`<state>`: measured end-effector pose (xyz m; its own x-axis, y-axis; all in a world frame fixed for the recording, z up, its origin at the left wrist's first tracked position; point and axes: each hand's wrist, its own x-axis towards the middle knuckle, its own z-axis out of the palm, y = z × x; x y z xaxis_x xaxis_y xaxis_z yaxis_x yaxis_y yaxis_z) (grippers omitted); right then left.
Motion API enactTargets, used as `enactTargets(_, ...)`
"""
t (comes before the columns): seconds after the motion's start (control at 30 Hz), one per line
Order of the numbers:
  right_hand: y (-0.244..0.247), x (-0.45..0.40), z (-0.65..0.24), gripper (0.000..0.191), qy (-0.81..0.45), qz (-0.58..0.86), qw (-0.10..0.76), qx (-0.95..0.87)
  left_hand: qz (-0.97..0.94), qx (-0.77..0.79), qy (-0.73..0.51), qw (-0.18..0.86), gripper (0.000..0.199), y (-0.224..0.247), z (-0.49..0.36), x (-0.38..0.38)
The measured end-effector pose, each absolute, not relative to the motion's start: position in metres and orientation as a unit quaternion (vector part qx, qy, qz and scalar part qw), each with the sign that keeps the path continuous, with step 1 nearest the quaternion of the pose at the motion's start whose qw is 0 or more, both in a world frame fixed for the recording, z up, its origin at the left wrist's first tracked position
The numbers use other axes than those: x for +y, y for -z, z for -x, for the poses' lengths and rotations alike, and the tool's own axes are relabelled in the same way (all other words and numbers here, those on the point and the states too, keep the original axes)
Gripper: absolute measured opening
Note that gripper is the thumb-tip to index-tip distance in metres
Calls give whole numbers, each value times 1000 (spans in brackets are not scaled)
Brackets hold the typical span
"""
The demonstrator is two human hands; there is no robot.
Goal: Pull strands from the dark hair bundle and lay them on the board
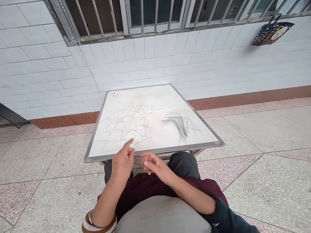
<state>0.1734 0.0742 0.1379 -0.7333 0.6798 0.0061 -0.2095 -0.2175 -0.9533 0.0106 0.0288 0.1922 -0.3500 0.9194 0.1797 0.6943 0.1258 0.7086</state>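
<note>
My left hand (123, 160) and my right hand (153, 164) are close together just in front of the table's near edge, above my lap. Both pinch the ends of a thin grey wire (138, 155), which is faint and hard to follow. My left index finger points out over the edge. On the white table top (167, 103) several wires bent into zigzags (128, 124) lie spread over the left half. A loose bundle of straight thin wires (179, 124) lies on the right half.
The low table has a metal rim (155, 151) and stands against a white tiled wall under a barred window. A small white and red object (115, 94) lies at its far left corner. A dark basket (271, 32) hangs at top right. Terrazzo floor surrounds the table.
</note>
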Motion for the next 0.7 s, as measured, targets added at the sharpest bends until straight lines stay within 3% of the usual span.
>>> enactTargets(0.13,-138,72,-177,49,-744,185,269,-584,-551,757,-332,110,46,-194,-13,28)
enactTargets(0.3,-137,70,-176,31,-750,235,309,-536,-555,755,-328,115,46,-196,-17,28)
enactTargets(0.7,-127,77,-179,25,-882,221,290,-300,-491,652,-474,331,48,-183,-9,34)
